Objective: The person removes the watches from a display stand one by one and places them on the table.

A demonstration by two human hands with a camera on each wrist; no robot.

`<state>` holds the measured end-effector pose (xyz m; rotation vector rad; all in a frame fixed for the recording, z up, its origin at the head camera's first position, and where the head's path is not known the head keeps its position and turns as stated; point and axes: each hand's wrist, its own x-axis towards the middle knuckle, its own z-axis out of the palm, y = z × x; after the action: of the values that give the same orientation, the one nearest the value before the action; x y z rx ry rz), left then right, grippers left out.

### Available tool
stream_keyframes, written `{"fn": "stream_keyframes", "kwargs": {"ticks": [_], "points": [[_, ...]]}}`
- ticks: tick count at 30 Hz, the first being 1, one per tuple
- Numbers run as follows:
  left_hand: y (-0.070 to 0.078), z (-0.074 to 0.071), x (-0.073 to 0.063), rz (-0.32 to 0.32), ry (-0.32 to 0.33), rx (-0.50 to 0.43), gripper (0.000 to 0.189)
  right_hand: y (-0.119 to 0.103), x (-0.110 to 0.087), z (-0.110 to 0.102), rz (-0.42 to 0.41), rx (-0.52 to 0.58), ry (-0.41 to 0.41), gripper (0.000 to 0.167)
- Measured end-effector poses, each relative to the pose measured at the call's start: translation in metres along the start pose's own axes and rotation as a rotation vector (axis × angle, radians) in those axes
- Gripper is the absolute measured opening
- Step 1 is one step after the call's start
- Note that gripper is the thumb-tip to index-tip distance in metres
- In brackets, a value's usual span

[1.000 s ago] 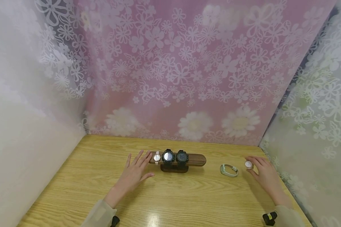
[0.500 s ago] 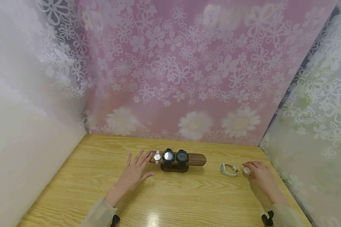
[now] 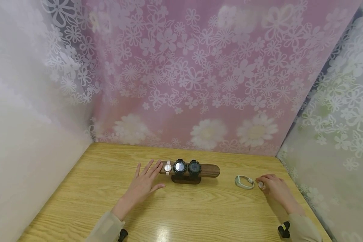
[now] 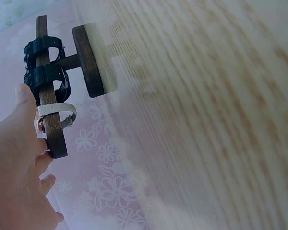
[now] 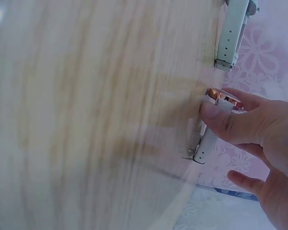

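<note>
Lower right of the head frame: a white-strapped watch [image 3: 261, 185] is pinched by the right hand [image 3: 277, 191], grip closed on it. A pale green watch [image 3: 244, 187] is seen on the worktop [image 3: 193, 208], just left of it. Lower centre: around the bar of a wooden stand [image 3: 210, 170] are looped a small white watch [image 3: 167, 167], leftmost, and two black watches [image 3: 195, 167]. The bar's left end is touched by the left hand [image 3: 140, 187], grip unclosed, fingers spread.

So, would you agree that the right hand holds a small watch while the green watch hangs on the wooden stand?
Not quite: the green watch sits on the table, not on the wooden stand, as the head view shows. The right hand does hold a small watch.
</note>
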<state>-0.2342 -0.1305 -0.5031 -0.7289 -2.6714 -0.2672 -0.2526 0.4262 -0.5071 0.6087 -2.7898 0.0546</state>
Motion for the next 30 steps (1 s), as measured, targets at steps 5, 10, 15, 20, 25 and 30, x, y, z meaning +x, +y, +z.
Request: {"fn": "stream_keyframes", "kwargs": {"ticks": [5,10,15,20,25,30], "points": [[0.0004,-0.0010,0.0001,-0.008,-0.007,-0.009,0.082,0.0017,0.0024,-0.0008,0.007,0.022,-0.056,0.048],[0.0013,-0.0022,0.0003,-0.008,-0.011,-0.018,0.082,0.0036,0.0011,-0.0018,0.003,0.059,-0.054,0.052],[0.0013,-0.0021,0.0001,-0.008,-0.007,-0.016,0.082,0.0037,-0.0008,-0.0032,0.003,0.073,0.002,0.048],[0.0011,-0.0021,0.0004,-0.011,-0.012,-0.017,0.083,0.0025,-0.0006,-0.0024,0.015,0.081,0.019,0.047],[0.0024,-0.0043,0.0005,-0.018,-0.025,-0.036,0.083,0.0022,-0.0015,-0.0025,-0.005,0.083,0.073,0.049],[0.0021,-0.0039,0.0001,-0.022,-0.019,-0.033,0.082,0.0003,-0.0002,-0.0055,0.022,0.095,0.141,0.044]]}}
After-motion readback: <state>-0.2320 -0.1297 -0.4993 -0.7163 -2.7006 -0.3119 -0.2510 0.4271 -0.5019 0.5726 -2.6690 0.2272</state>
